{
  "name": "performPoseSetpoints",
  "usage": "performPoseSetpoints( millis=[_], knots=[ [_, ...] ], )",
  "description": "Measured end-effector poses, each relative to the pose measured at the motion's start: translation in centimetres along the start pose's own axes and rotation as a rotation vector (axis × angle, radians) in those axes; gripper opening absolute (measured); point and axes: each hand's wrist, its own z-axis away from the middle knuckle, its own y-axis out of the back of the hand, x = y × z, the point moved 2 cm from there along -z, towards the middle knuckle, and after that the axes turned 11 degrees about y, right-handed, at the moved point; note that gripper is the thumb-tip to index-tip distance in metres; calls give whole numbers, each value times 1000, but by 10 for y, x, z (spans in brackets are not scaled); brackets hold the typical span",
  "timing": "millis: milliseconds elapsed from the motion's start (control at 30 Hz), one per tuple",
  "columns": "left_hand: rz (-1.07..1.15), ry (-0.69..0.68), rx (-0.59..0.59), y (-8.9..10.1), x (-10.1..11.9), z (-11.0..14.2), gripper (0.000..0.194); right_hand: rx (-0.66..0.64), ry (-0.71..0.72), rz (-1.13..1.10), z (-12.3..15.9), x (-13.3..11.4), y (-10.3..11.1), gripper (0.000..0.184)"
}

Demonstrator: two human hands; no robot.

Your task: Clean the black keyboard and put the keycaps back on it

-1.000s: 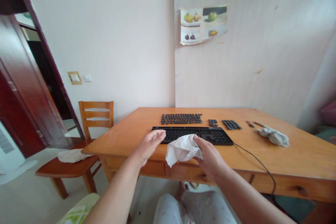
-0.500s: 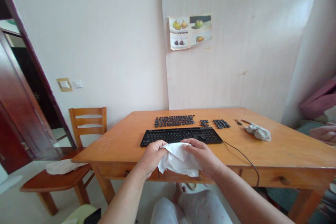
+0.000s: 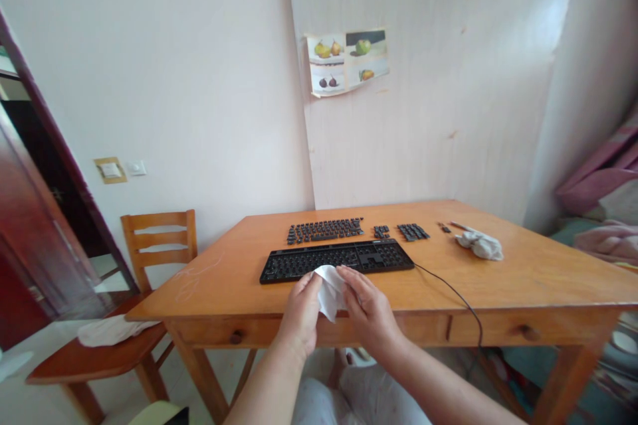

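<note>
Between my two hands is a white tissue (image 3: 329, 292), bunched and folded in front of the table's near edge. My left hand (image 3: 304, 309) grips its left side with the fingers closed. On its other side my right hand (image 3: 367, 302) presses the tissue, fingers together. Just beyond them lies a black keyboard (image 3: 339, 257) with its keycaps off, its cable running off to the right. Behind it, loose black keycaps (image 3: 325, 230) are laid out in rows, with a small group (image 3: 381, 232) and a number-pad block (image 3: 413, 232) to their right.
A crumpled whitish cloth (image 3: 479, 245) lies on the wooden table (image 3: 219, 279) at right, near a thin stick-like tool (image 3: 464, 226) and small dark pieces (image 3: 444, 227). A wooden chair (image 3: 162, 236) with a white cloth (image 3: 117, 331) on its seat stands left. Drawers line the table front.
My hands have drawn closer together, bunching the tissue that was spread wider between them. The view has shifted slightly, so the table and keyboard appear further left.
</note>
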Motion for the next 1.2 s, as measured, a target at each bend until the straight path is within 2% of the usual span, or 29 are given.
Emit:
performPoseSetpoints(
  millis=[67,133,200,300,367,433,500,600,667,767,867,933,1067,1200],
  knots=[
    [75,32,16,-10,-7,4,44,-71,-6,51,6,-1,-5,44],
    [146,58,-22,-20,-12,10,43,-126,-25,108,11,1,-9,51],
    [190,67,-78,-29,-15,15,43,-127,-21,133,13,5,-10,54],
    [191,92,-160,-36,-18,22,51,-16,6,52,12,14,-9,43],
    [145,96,-191,-37,-20,23,56,78,-53,-72,11,20,-7,35],
    [71,59,-161,-35,-22,23,57,148,-162,-192,9,27,-3,35],
    [-20,-11,-80,-31,-23,20,51,192,-230,-236,5,31,3,38],
    [-160,-125,41,-21,-22,13,42,210,-193,-65,-1,38,22,35],
    [-237,-192,99,-12,-19,5,40,153,-98,136,-4,42,37,27],
    [-301,-299,200,6,-9,-10,40,-51,39,370,-3,43,55,28],
    [-396,-398,313,27,4,-26,38,-284,54,578,5,38,67,28],
    [-451,-466,386,41,13,-36,35,-379,70,690,9,34,74,28],
    [-577,-520,476,69,31,-52,37,-459,70,769,10,32,91,30],
    [-770,-523,591,96,44,-63,36,-517,37,695,1,43,100,30]
  ],
)
